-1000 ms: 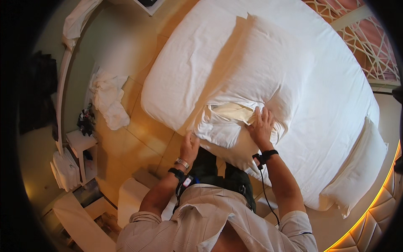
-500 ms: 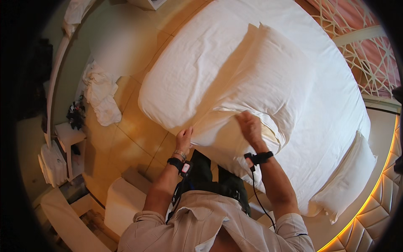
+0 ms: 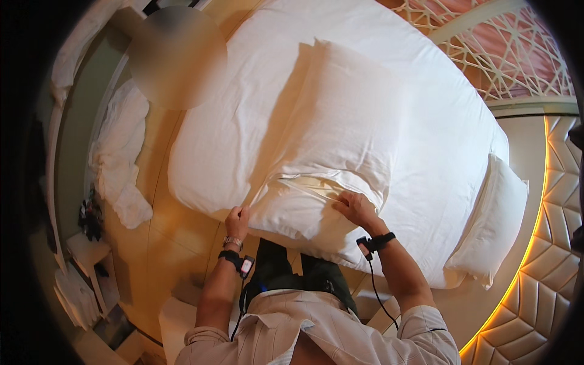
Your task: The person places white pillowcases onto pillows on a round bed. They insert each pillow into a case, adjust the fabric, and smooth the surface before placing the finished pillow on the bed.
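A large white pillow point(image 3: 350, 115) lies on the white-sheeted bed point(image 3: 225, 115) in front of me. At its near end the white pillowcase point(image 3: 292, 210) gapes, and cream-coloured filling point(image 3: 316, 184) shows in the slit. My left hand point(image 3: 238, 222) is closed on the case's near left corner, at the bed's edge. Fingers bent, my right hand point(image 3: 358, 208) pinches the near lip of the opening, close to its right end. Both wrists wear black straps with small devices.
Another white pillow point(image 3: 493, 219) rests at the bed's right side, by the padded headboard point(image 3: 547, 255) with its lit strip. Crumpled white linen point(image 3: 118, 158) lies on the tiled floor at left. Folded white cloths point(image 3: 76, 298) are stacked near a small white stand point(image 3: 91, 249).
The right hand has moved toward the near right end of the pillowcase opening, which now shows more clearly. The left hand stays on the corner. The whole view has shifted.
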A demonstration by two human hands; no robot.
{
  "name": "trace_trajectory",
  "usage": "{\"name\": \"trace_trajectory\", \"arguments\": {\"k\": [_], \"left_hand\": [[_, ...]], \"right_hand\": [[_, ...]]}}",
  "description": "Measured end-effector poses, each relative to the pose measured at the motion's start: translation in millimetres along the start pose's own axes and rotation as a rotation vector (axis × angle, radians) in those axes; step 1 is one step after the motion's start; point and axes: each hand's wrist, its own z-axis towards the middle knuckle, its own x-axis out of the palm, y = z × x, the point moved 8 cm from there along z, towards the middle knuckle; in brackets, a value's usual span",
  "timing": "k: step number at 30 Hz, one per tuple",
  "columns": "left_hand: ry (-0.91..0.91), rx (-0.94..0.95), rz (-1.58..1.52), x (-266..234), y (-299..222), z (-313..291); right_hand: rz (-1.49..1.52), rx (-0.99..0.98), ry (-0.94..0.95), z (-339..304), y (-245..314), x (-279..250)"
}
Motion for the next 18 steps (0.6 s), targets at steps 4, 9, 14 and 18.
{"name": "trace_trajectory", "arguments": {"k": [4,9,14,18], "left_hand": [[-0.169,0.441,0.119,-17,-102,3],[0.009,0.778,0.094,30,-224,-22],[0.029,0.730,0.216,86,-261,-5],[0.048,0.729,0.203,93,-245,10]], "right_hand": [[0.074,0.065,-0.259,-19,-38,-16],[0.100,0.256,-0.436,-26,-37,-8],[-0.078,0.307,-0.628,-19,-70,-15],[0.095,0.201,-0.627,-30,-59,-30]]}}
